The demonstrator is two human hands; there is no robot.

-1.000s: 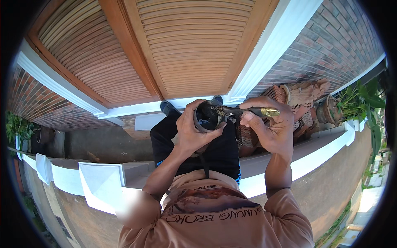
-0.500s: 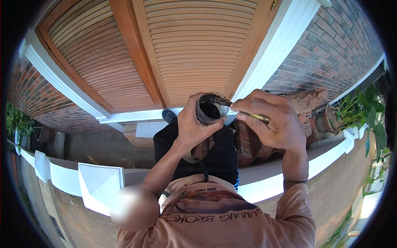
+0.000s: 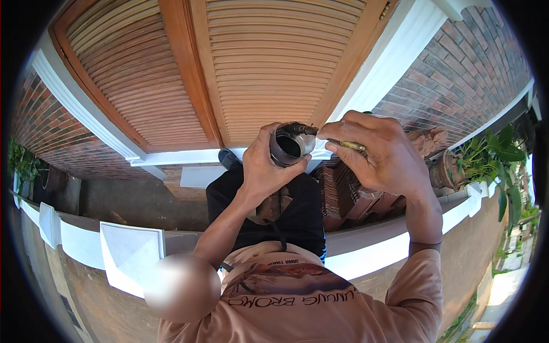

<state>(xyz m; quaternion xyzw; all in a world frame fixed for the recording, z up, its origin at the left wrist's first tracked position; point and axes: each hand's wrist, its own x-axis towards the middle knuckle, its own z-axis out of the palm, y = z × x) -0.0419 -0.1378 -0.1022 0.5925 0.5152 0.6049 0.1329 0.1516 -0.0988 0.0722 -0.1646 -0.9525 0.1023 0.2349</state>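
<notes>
My left hand (image 3: 260,168) is wrapped around a small dark-sided cup (image 3: 280,156) with very dark liquid inside. The cup's right inner wall looks clear or pale. In my right hand (image 3: 386,151), between thumb and fingers, is a paintbrush (image 3: 299,129) with a yellowish handle. Its dark, wet-looking bristles lie over the far rim of the cup. Beyond both hands stands a louvred wooden shutter (image 3: 274,68) in a brown frame.
White trim (image 3: 394,57) borders the shutters, with brick wall (image 3: 457,63) on either side. Stacked reddish roof tiles (image 3: 349,197) lie to the right, near a potted plant (image 3: 449,168). A white ledge (image 3: 366,260) with a pointed white block (image 3: 131,251) runs close to my body.
The brush has risen from inside the cup to its far rim. My right hand has moved slightly up and away, while my left hand still holds the cup.
</notes>
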